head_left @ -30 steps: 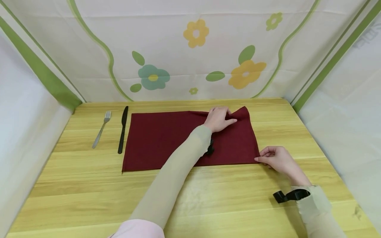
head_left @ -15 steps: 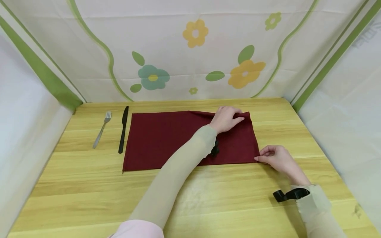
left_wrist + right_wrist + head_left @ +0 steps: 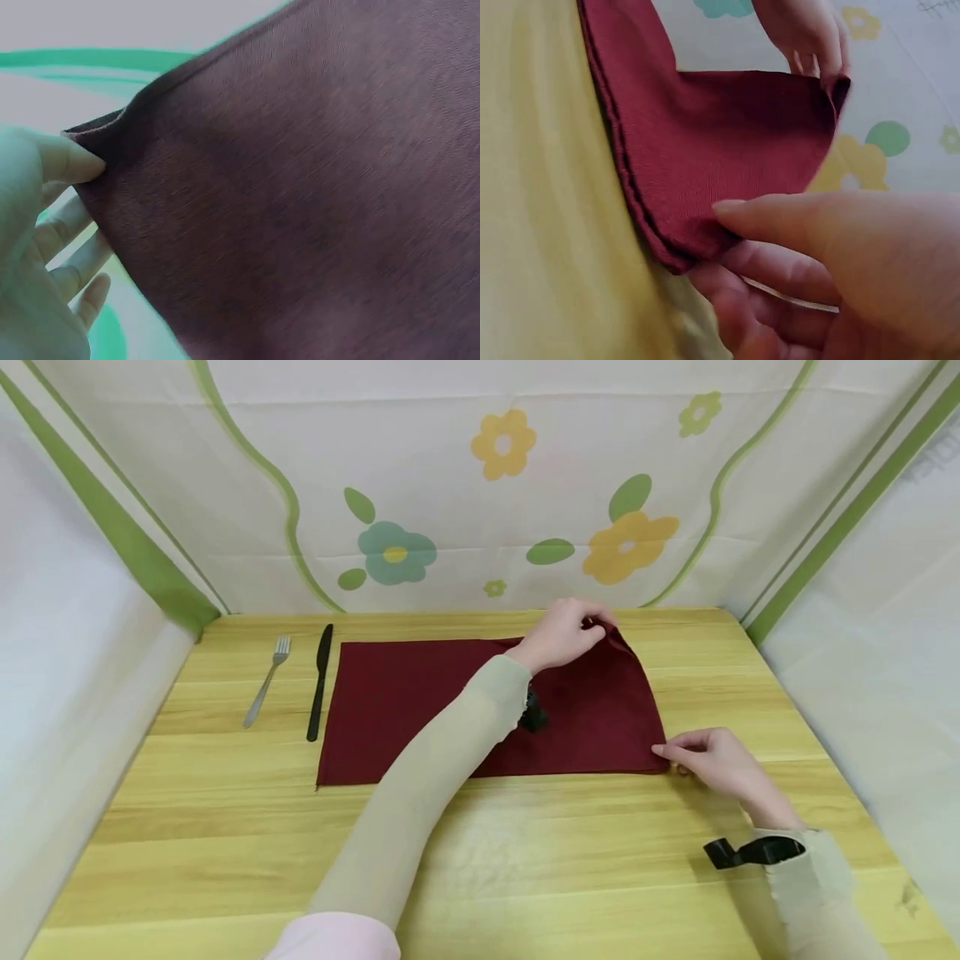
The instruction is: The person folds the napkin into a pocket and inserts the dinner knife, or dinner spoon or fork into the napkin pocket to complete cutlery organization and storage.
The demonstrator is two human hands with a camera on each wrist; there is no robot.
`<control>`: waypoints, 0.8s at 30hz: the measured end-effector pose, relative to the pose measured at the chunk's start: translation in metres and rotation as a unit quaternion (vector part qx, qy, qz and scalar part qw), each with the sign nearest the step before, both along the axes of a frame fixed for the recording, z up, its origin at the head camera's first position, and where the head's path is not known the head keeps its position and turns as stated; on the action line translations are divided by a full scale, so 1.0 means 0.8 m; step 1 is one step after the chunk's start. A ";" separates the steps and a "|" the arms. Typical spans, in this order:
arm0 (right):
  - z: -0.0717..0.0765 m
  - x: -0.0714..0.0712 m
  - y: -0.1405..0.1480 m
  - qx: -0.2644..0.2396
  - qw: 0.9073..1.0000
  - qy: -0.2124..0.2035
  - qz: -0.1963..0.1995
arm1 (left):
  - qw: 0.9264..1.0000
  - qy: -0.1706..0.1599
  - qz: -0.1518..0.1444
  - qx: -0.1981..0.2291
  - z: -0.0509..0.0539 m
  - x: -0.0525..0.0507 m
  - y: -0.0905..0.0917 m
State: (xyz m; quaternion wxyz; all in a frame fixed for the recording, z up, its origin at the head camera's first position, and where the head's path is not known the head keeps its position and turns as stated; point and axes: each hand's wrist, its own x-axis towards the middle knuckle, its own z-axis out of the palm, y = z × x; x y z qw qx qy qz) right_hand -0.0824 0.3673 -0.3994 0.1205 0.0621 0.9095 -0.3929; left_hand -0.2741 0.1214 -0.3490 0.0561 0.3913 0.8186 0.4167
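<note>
A dark red cloth napkin (image 3: pixel 420 702), folded into a long rectangle, lies across the wooden table. Its far right corner is lifted, pinched between the thumb and fingers of my left hand (image 3: pixel 564 631). In the left wrist view the cloth (image 3: pixel 285 187) hangs from that pinch, the other fingers of the left hand (image 3: pixel 37 247) loosely bent behind it. My right hand (image 3: pixel 720 764) pinches the near right corner, thumb on top. Seen from the right wrist, the layered edges of the cloth (image 3: pixel 705 165) meet at that corner, between the thumb and fingers of the right hand (image 3: pixel 840 262).
Left of the napkin, a black knife (image 3: pixel 320 685) lies close to its edge. A silver fork (image 3: pixel 267 682) rests farther left. The wooden table (image 3: pixel 525 868) ends at a flower-printed cloth wall (image 3: pixel 450 460) behind, with white cloth at both sides.
The left hand first slid right along the far edge, then rose, lifting the far right corner. My right hand keeps its hold, and the near right corner is slightly raised. The view shifted a little.
</note>
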 end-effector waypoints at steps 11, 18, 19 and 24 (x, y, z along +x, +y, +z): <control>0.016 0.000 -0.006 -0.013 0.999 0.019 0.028 | 0.989 -0.074 0.045 0.116 -0.003 -0.014 -0.039; 0.024 0.001 -0.012 -0.011 0.997 0.063 0.039 | 0.984 -0.094 0.062 0.137 -0.007 -0.019 -0.054; 0.026 0.002 -0.014 -0.006 0.996 0.073 0.041 | 0.984 -0.095 0.062 0.139 -0.007 -0.020 -0.057; 0.039 0.005 -0.024 0.012 0.991 0.128 0.043 | 0.979 -0.108 0.066 0.161 -0.006 -0.023 -0.074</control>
